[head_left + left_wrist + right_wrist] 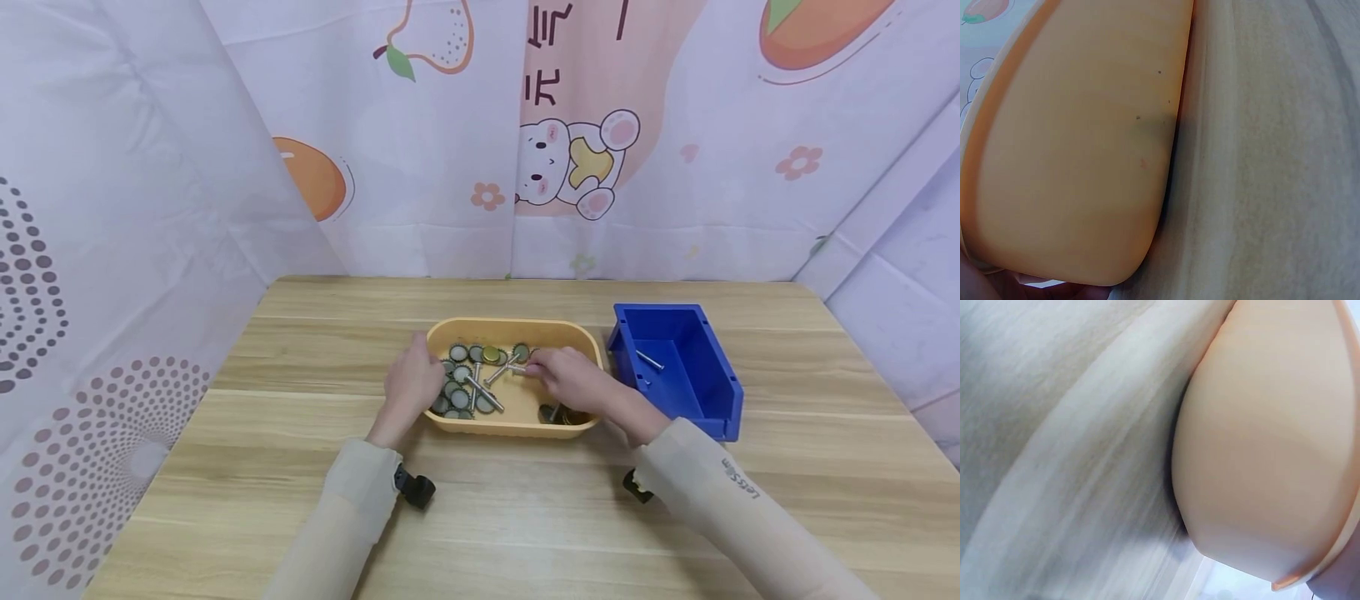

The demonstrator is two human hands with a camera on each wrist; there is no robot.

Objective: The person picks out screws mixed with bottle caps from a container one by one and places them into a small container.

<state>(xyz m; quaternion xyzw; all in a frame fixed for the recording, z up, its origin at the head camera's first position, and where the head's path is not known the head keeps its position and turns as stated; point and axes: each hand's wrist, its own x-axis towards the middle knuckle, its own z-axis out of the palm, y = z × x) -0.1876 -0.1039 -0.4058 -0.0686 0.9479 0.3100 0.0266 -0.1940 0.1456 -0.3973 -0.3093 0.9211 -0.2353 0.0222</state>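
A yellow-orange bin (pixel 517 429) holds bottle caps (pixel 460 400), mostly grey undersides up, and several silver bolts (pixel 487 393). My left hand (pixel 414 379) grips the bin's left end; in the left wrist view, part of that hand shows low beside the bin wall (pixel 1079 156). Over the right half of the bin reaches my right hand (pixel 573 379), its fingertips pinching a small bolt (pixel 517 368). One gold cap (pixel 491 354) lies near the far wall. In the right wrist view the bin's outer wall (pixel 1266 437) covers most of the fingers.
To the right of the yellow bin stands a blue bin (pixel 716 358), with a bolt (pixel 649 360) and a smaller metal piece (pixel 647 382) inside. Both sit on a wood-grain table (pixel 315 333). A printed curtain (pixel 435 150) hangs behind.
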